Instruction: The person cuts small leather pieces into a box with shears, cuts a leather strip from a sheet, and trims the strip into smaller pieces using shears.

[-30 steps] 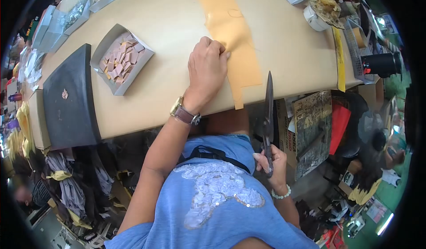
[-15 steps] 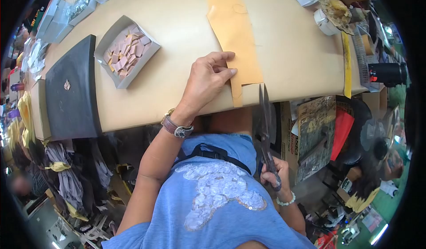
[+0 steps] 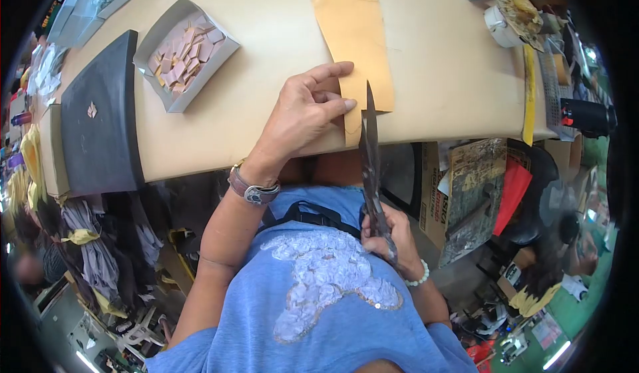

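A long tan-orange sheet that looks like leather point(image 3: 356, 40) lies on the table, its near end reaching the front edge with a step cut into it. My left hand point(image 3: 309, 110) holds the sheet's left edge near this end, index finger and thumb on top and the other fingers curled. In my right hand point(image 3: 393, 233), closed around the handles, is a pair of dark scissors point(image 3: 370, 147). Its blades point away from me and meet the sheet at the step. The upper blade lies over the sheet; the lower one is largely hidden.
A grey box point(image 3: 146, 63) of small pinkish-tan pieces stands on the table point(image 3: 266, 27) to the left, beside a black board point(image 3: 100, 120). A yellow strip point(image 3: 528, 93) and a white cup point(image 3: 502, 27) are on the right. Cardboard point(image 3: 476, 200) stands below the table edge.
My right hand has brought the scissors left and forward, from beside the sheet's corner onto its stepped end. My left hand stays on the sheet, with the index finger stretched farther from the thumb.
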Demonstrator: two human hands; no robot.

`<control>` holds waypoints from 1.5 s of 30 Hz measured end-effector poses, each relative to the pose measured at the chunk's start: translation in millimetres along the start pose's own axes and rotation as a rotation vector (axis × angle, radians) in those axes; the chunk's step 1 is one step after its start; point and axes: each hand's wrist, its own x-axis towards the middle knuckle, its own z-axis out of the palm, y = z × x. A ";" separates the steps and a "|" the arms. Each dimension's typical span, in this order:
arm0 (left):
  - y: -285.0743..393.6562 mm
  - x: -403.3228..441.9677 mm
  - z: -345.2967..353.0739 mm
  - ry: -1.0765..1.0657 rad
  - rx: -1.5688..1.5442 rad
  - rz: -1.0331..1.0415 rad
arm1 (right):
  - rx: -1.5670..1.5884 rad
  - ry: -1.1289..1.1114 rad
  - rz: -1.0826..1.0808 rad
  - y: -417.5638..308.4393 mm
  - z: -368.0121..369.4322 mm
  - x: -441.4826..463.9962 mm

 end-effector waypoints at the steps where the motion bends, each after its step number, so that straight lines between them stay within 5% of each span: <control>1: -0.3 -0.7 -1.0 0.000 0.005 -0.005 | 0.019 0.021 -0.024 -3.5 6.1 4.9; 45: 0.8 14.7 -6.3 0.094 -0.038 0.131 | -0.065 0.223 -0.064 -12.2 34.4 19.8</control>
